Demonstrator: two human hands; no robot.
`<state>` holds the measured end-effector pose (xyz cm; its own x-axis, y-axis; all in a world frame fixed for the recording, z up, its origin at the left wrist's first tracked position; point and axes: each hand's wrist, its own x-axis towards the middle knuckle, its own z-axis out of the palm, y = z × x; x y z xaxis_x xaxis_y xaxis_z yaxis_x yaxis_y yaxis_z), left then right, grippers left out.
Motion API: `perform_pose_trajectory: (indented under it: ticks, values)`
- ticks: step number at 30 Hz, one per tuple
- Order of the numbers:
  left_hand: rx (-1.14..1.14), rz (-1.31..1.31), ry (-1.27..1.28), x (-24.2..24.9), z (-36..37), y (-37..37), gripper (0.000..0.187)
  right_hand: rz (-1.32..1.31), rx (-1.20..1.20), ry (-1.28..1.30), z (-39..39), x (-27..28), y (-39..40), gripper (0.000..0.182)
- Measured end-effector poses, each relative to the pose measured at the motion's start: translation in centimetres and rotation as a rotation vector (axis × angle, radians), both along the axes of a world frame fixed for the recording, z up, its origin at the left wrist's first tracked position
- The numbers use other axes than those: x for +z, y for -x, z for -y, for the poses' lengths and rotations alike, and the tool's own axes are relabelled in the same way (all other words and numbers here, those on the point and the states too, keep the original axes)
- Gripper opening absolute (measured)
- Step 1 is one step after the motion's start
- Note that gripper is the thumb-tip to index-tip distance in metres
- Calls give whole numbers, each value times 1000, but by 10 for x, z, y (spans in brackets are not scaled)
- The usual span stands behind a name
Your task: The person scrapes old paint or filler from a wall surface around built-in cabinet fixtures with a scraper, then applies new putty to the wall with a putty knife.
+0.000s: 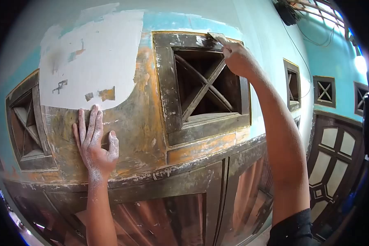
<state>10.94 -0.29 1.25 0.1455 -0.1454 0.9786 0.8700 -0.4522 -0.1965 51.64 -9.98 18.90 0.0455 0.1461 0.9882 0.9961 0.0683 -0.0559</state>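
Observation:
My left hand (96, 143), dusted with white, lies against the bare brownish wall (139, 119), fingers apart and holding nothing. Its fingertips touch the lower edge of a white plastered patch (98, 53) that has a few dark and orange spots. Up at the right, my right hand (238, 57) is closed around a scraper (218, 38). The scraper's blade meets the top edge of a dark wooden vent frame (164, 74) with crossed bars. The scraper's handle is mostly hidden in the fingers.
A second crossed vent (26, 127) is at the left. Below runs a ledge (151, 176) above glazed wooden panels with reddish curtains behind. Smaller vents (324, 91) and a panelled door (332, 160) stand at the right. Cables hang at the upper right.

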Motion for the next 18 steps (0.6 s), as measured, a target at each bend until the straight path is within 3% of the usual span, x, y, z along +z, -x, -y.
perform_pose_trajectory:
  ticks: [5, 11, 12, 18]
  values:
    - [6, -4, -3, 0, 0, 1, 61, -69, 3, 119, 0, 12, 6, 35]
    - [12, 6, 4, 0, 3, -1, 61, -16, -8, 80, 3, 2, 11, 35]
    - [10, 5, 8, 1, 4, -2, 62, -73, 15, 175, 15, 3, 24, 35]
    - [4, 2, -1, 0, 0, 0, 62, -24, 28, 114, 6, 6, 15, 34]
